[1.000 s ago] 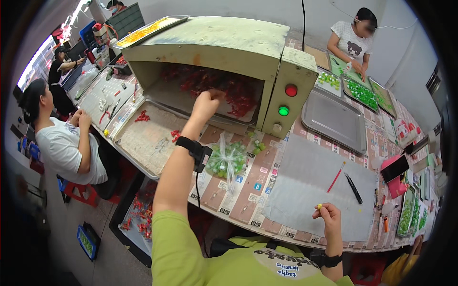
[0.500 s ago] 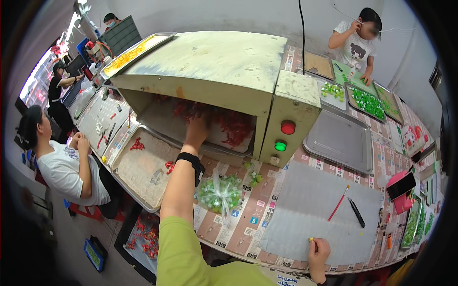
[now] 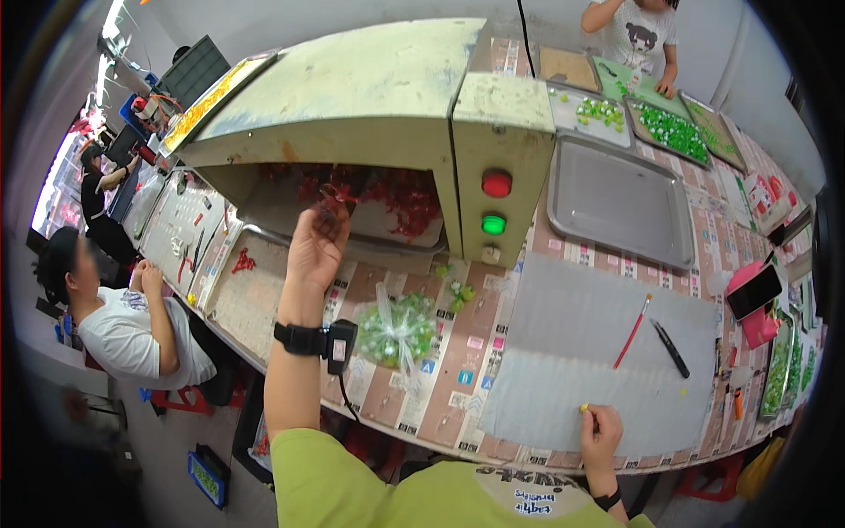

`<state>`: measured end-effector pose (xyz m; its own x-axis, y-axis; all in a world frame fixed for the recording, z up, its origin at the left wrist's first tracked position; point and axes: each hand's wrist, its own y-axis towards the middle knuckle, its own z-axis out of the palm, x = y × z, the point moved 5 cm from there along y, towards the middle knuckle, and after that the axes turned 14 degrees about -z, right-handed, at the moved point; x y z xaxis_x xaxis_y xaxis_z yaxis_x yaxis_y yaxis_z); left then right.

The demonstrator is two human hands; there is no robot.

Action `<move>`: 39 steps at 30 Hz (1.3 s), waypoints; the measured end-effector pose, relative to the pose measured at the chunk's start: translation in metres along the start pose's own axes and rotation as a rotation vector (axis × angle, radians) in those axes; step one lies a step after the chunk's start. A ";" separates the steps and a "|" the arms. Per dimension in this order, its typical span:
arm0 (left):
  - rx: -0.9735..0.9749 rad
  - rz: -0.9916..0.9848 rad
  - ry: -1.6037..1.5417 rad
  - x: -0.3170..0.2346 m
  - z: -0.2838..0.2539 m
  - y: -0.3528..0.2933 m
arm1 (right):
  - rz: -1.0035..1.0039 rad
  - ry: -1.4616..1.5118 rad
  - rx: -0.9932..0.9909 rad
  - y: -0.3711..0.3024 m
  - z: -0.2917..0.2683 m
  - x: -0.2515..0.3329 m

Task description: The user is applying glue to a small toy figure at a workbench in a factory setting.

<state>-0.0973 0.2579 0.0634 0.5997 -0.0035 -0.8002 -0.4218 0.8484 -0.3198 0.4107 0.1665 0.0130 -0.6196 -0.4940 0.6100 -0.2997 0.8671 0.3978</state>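
My left hand (image 3: 317, 251) is raised at the mouth of a cream metal box oven (image 3: 343, 97), palm turned up and fingers curled together. A small red piece (image 3: 333, 195) shows at its fingertips, its shape unclear. Behind it, many red pieces (image 3: 409, 207) lie on a tray inside the oven. Down at the front right, my right hand (image 3: 603, 431) rests on a grey mat (image 3: 572, 352), pinching a tiny yellow piece (image 3: 584, 407). Beyond that hand lie a thin red brush (image 3: 632, 333) and black tweezers (image 3: 671, 349).
A tied clear bag of green pieces (image 3: 396, 334) sits before the oven. On the left are a tray (image 3: 251, 286) with red pieces and a seated person (image 3: 145, 330). An unfilled metal tray (image 3: 620, 202), trays of green pieces (image 3: 664, 132) and a phone (image 3: 754, 290) are on the right.
My left hand has drawn back out of the oven, turning palm up with a small red piece at its fingertips. My right hand keeps its pinch on the mat. The whole view has shifted.
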 end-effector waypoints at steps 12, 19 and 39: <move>0.541 -0.659 -0.338 0.192 0.174 -0.145 | 0.048 0.422 0.040 0.060 -0.020 0.002; 0.636 -0.728 -0.105 0.233 0.207 -0.153 | 0.035 0.788 -0.082 0.116 -0.028 -0.020; 0.782 0.345 0.926 0.228 0.209 -0.163 | 0.315 1.344 0.193 0.096 0.000 -0.036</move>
<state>0.2503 0.2296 0.0388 -0.2956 0.1798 -0.9382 0.2432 0.9639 0.1081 0.4041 0.2677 0.0292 0.4509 0.1345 0.8824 -0.4421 0.8924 0.0899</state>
